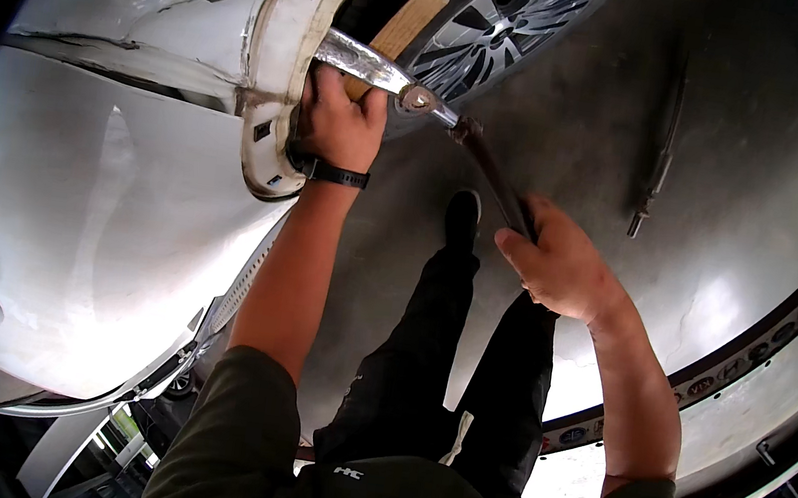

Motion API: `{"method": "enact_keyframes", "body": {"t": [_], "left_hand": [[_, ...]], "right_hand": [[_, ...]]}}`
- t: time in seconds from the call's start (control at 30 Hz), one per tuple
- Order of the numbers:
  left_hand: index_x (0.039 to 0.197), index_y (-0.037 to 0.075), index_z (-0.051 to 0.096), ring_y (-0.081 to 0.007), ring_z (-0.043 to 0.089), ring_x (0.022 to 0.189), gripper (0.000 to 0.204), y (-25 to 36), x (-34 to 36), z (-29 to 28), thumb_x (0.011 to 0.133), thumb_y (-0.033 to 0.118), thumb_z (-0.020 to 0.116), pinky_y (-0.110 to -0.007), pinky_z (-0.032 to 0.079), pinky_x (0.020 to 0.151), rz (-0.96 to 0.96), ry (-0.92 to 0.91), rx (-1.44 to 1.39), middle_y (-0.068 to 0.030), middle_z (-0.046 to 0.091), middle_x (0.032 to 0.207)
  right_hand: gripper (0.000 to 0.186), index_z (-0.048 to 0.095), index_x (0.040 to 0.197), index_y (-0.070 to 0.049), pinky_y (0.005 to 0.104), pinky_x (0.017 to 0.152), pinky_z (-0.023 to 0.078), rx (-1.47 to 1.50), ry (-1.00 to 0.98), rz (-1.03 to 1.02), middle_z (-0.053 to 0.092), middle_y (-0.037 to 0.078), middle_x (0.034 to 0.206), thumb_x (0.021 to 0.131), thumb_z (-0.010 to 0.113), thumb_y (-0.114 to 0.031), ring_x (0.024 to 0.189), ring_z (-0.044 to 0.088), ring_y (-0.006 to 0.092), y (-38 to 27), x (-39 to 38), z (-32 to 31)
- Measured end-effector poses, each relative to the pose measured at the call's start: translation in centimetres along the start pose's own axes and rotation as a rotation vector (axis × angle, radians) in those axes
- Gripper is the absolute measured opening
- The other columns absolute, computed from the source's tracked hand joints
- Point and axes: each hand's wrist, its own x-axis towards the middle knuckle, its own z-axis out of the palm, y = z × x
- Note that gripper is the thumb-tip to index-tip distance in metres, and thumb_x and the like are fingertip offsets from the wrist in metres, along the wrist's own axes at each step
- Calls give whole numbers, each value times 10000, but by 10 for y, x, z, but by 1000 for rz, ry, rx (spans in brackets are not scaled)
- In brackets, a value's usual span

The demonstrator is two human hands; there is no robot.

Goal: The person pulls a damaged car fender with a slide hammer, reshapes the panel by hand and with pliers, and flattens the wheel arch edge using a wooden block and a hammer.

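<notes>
My right hand (569, 261) is closed around the dark handle of a long metal bar (368, 62). Its shiny, flattened far part runs up and left into the gap at the white car's body edge, beside the wheel. There the bar crosses in front of a wooden block (411, 21). My left hand (343, 126), with a black wristband, is closed at the block's lower end just below the bar, the wood showing between thumb and fingers. The white car panel (130, 148) beside it has dents and scuffs. The bar's tip is hidden behind the panel edge.
A car wheel (501, 33) with several spokes stands just beyond the bar. On the grey floor (578, 111) lies a metal rod (667, 148), to the right. A pale surface (752, 396) with a dark, sticker-covered edge curves along the right. My legs stand below my hands.
</notes>
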Motion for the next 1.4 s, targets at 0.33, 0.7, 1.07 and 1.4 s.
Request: {"method": "enact_keyframes", "body": {"t": [0.33, 0.7, 1.07, 1.4], "left_hand": [[1159, -32, 472, -486, 514, 1048, 587, -2, -6, -3, 757, 316, 720, -535, 423, 899, -169, -179, -49, -289, 558, 1092], [1107, -38, 499, -504, 528, 992, 467, 7, 14, -2, 781, 233, 695, -541, 429, 864, -88, -122, -209, -305, 580, 1051], [1133, -6, 420, -483, 527, 992, 588, 12, -5, 3, 754, 308, 742, -565, 444, 848, -97, -112, 65, -275, 529, 1068], [1062, 27, 464, -484, 509, 981, 493, 5, -7, 5, 748, 273, 755, -573, 429, 826, 27, -38, 16, -254, 529, 1014]], "right_hand": [[367, 469, 1201, 46, 480, 853, 488, -268, 229, 57, 650, 284, 1011, 992, 485, -255, 986, 620, 438, -11, -3, 24], [382, 479, 1199, 42, 481, 824, 498, -319, 307, 7, 660, 269, 940, 979, 506, -269, 938, 637, 426, -14, -13, 16], [367, 488, 1157, 63, 487, 828, 495, -324, 356, -39, 656, 290, 924, 966, 525, -248, 930, 631, 449, -11, -17, 22], [315, 486, 1094, 49, 491, 804, 490, -264, 336, -14, 650, 287, 887, 970, 517, -239, 895, 630, 448, -10, -15, 28]]}}
